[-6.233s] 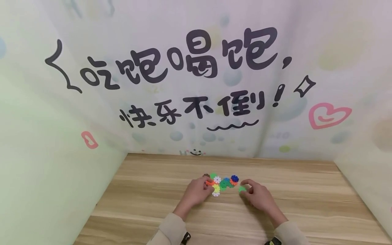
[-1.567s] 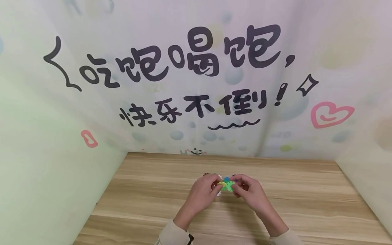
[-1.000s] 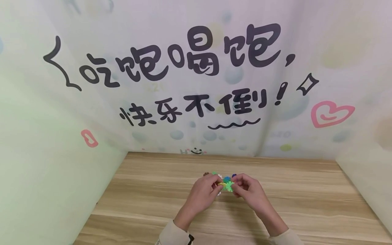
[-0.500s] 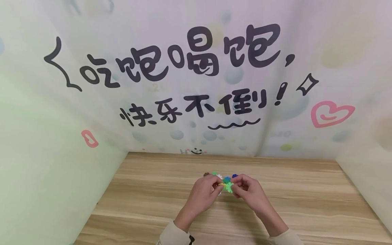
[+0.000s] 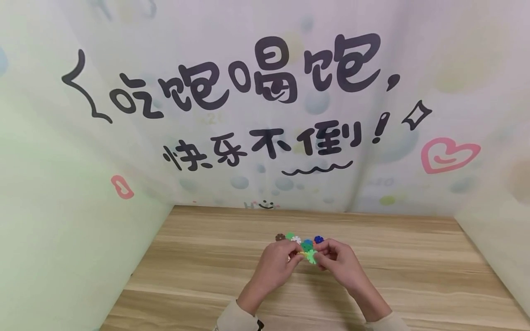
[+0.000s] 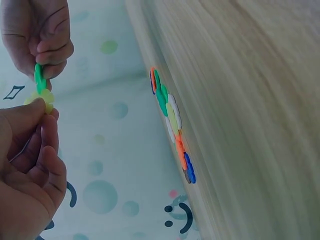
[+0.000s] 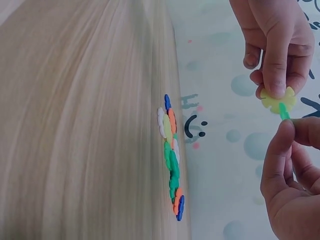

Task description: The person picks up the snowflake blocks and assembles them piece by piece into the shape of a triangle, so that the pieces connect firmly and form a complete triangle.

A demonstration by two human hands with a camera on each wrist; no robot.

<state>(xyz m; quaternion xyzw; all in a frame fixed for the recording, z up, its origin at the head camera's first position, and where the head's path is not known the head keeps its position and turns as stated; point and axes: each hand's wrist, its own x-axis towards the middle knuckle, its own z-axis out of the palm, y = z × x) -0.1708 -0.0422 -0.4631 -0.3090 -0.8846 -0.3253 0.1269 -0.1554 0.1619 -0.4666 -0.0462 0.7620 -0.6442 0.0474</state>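
Note:
My left hand (image 5: 275, 264) pinches a yellow snowflake disc (image 7: 272, 100) by its edge, between thumb and fingertips. Facing it, my right hand (image 5: 341, 264) pinches a light green snowflake disc (image 5: 311, 257). The two notched discs meet rim to rim, set crosswise to each other, in both wrist views; how deeply their slots engage is too small to tell. Both hands are held above the table. Behind them lies a loose group of discs, including a brown disc (image 5: 280, 237), a white disc (image 5: 296, 240) and a dark blue disc (image 5: 318, 239), partly hidden by my hands.
The wood-grain table (image 5: 198, 276) runs back to a printed curtain (image 5: 232, 184) with dark lettering. Pale walls stand at left and right. In the left wrist view, orange discs (image 6: 180, 150) and green discs (image 6: 162, 100) lie among the group on the table.
Six seconds ago my hands were apart, the right holding the light green disc. Since then they have come together with the yellow disc at its edge. Over the last second they lower slightly.

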